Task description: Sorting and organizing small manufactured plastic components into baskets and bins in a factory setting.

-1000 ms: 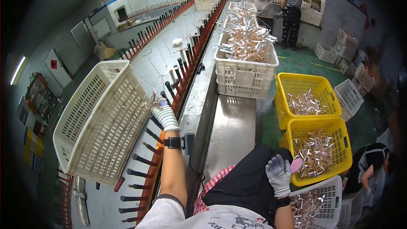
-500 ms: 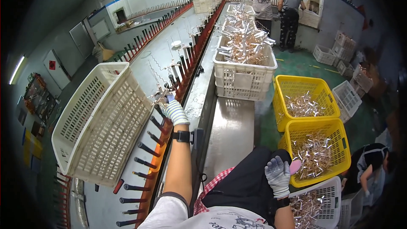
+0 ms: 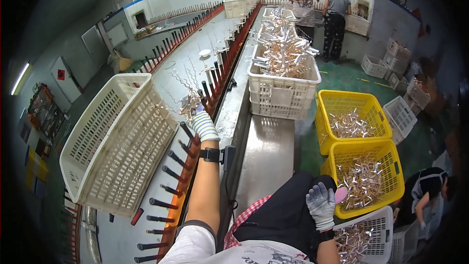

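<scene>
My left hand [image 3: 204,126], in a striped glove, reaches to the line of black-sleeved pegs [image 3: 172,172]. Its fingers close on a small copper-and-silver metal part [image 3: 190,102], whose details are partly hidden by the hand. Thin wavy wires [image 3: 185,79] stand just beyond it. A large white perforated crate [image 3: 132,151] sits left of this hand, on the grey table. My right hand [image 3: 320,206], gloved in grey and white, rests on my thigh, palm up, fingers stretched and slightly bent. A pink oval shows by its thumb; whether it is a cover or an object is unclear.
Ahead, white crates [image 3: 283,90] heaped with silver-and-copper parts stand on the metal ledge. To my right are two yellow crates [image 3: 354,151] and a white crate [image 3: 386,237] of similar parts. Two people [image 3: 337,14] work at the back; another [image 3: 430,193] bends at lower right.
My left hand has shifted slightly right, and the metal part at its fingers has turned, showing more copper. The view has tilted a little. My right hand stays on my thigh.
</scene>
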